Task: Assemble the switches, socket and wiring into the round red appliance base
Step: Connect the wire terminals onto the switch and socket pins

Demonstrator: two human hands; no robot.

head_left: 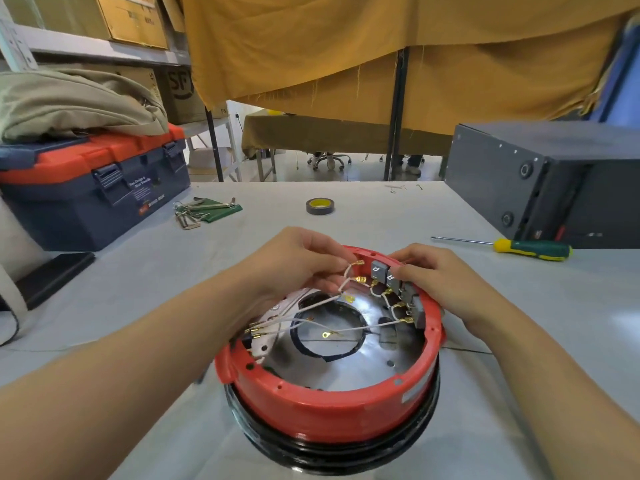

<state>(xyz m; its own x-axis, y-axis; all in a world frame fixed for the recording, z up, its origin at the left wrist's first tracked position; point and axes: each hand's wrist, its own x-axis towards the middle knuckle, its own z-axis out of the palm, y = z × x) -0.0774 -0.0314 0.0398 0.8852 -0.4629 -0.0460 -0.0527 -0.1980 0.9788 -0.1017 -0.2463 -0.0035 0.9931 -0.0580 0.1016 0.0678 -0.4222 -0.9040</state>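
Head view: left hand pinches white wires with brass terminals, lifting them toward grey switches; right hand grips switches, steadying round red plastic base.

The pale grey surface is carrying a round red plastic base, with a green-and-yellow-handled screwdriver lying beyond the right hand and a tape roll beyond the left hand.

Wires across red base opening
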